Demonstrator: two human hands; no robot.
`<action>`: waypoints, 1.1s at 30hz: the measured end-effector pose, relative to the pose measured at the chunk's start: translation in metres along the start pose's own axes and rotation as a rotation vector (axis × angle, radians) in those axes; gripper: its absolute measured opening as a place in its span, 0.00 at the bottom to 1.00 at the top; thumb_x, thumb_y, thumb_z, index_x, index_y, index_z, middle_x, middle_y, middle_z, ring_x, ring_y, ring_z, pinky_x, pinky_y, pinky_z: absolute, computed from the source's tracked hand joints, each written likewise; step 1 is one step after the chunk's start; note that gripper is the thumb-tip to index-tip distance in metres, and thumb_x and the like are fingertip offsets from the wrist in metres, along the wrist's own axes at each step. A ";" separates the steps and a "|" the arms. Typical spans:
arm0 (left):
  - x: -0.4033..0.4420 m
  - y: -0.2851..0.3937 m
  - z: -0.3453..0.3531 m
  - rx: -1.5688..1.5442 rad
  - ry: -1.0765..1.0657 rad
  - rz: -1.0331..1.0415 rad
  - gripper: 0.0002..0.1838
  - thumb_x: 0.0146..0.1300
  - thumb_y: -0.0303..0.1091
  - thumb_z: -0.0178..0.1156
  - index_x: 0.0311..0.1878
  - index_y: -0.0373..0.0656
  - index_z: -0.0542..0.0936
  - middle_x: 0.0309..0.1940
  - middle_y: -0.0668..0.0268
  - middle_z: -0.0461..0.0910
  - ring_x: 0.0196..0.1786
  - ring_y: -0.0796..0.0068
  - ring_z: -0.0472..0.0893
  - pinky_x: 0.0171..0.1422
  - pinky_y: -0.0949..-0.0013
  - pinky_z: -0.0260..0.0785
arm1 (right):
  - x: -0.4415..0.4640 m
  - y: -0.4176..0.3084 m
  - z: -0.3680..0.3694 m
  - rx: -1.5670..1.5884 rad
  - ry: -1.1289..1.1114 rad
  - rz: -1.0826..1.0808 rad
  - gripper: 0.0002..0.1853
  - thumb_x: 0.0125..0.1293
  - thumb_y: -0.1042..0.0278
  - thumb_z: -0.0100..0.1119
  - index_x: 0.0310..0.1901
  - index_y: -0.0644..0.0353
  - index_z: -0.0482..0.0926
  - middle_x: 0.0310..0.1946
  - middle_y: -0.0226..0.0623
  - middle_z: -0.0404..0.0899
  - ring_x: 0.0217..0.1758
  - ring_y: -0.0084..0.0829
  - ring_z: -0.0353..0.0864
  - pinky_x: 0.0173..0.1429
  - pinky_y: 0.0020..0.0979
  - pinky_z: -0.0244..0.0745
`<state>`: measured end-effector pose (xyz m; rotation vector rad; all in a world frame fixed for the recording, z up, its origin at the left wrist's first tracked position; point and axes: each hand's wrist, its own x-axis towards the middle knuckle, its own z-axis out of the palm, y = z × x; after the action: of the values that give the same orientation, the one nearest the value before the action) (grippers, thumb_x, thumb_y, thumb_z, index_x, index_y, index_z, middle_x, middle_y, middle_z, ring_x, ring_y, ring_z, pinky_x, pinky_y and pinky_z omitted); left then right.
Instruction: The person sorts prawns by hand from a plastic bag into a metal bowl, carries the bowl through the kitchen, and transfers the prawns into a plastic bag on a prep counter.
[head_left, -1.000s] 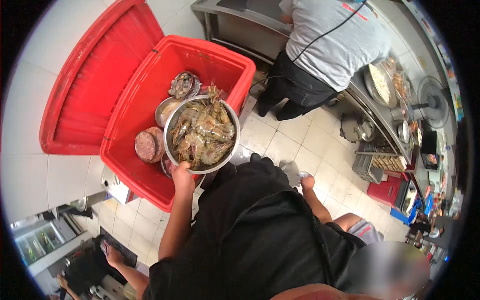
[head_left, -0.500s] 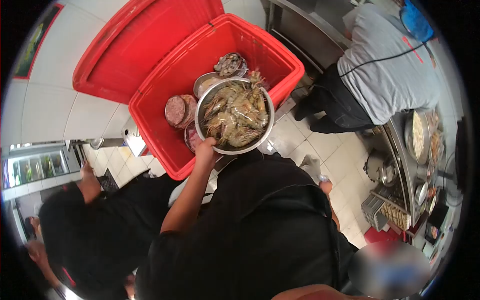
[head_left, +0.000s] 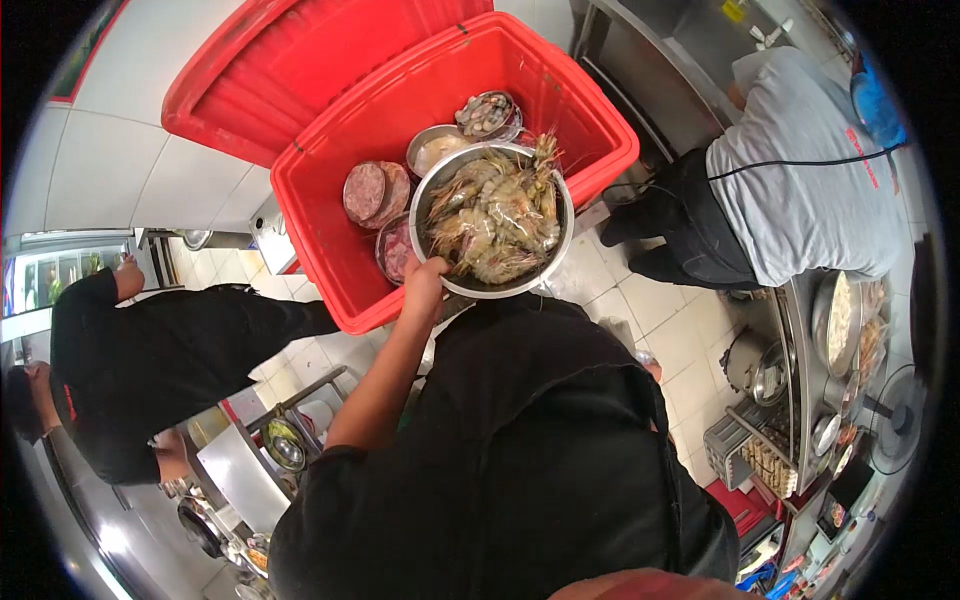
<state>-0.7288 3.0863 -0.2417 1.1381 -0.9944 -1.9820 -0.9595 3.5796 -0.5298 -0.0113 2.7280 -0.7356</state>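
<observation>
My left hand [head_left: 426,287] grips the near rim of a round steel bowl [head_left: 566,232] filled with raw whole shrimp [head_left: 498,212]. The bowl is held over the front edge of a big red cooler box [head_left: 335,140], which has its lid raised. Low at my right side, my right hand [head_left: 652,368] is mostly hidden by my dark clothing; it appears closed on a pale plastic bag [head_left: 622,332]. Inside the cooler are round slabs of minced meat [head_left: 368,192], a bowl of pink meat [head_left: 396,246], a bowl of pale contents [head_left: 438,152] and a bowl of greyish seafood [head_left: 486,114].
A person in a grey shirt [head_left: 800,170] leans over the counter at right. Another person in black [head_left: 170,350] stands at left. Steel shelving [head_left: 800,340] with pots and trays lines the right side. A fan [head_left: 890,415] stands there. Light tiles [head_left: 650,300] cover the floor.
The shrimp bowl and cooler have shifted slightly right in view. The person in black at left has moved farther from me, uncovering a counter. My right hand is more hidden now.
</observation>
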 end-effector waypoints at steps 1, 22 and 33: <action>0.001 -0.001 -0.001 0.013 0.000 0.026 0.21 0.47 0.19 0.48 0.47 0.33 0.74 0.36 0.64 0.78 0.35 0.72 0.78 0.39 0.70 0.70 | 0.001 -0.001 0.001 -0.040 -0.006 0.025 0.12 0.48 0.70 0.56 0.35 0.65 0.81 0.32 0.52 0.82 0.37 0.52 0.82 0.43 0.43 0.76; 0.002 -0.001 -0.004 0.031 -0.003 0.025 0.25 0.47 0.20 0.47 0.53 0.31 0.73 0.45 0.62 0.78 0.46 0.68 0.77 0.54 0.69 0.68 | -0.013 0.003 -0.003 -0.231 -0.055 -0.042 0.11 0.46 0.69 0.61 0.31 0.66 0.79 0.27 0.50 0.82 0.31 0.49 0.82 0.37 0.44 0.76; 0.008 -0.011 -0.013 0.004 -0.025 -0.028 0.26 0.47 0.20 0.46 0.53 0.29 0.71 0.44 0.58 0.78 0.43 0.65 0.80 0.49 0.65 0.73 | -0.017 0.005 -0.004 -0.266 -0.123 0.014 0.14 0.45 0.69 0.65 0.35 0.67 0.79 0.31 0.50 0.82 0.35 0.48 0.83 0.41 0.42 0.77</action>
<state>-0.7223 3.0818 -0.2584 1.1379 -1.0006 -2.0217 -0.9446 3.5871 -0.5239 -0.0942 2.6830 -0.3509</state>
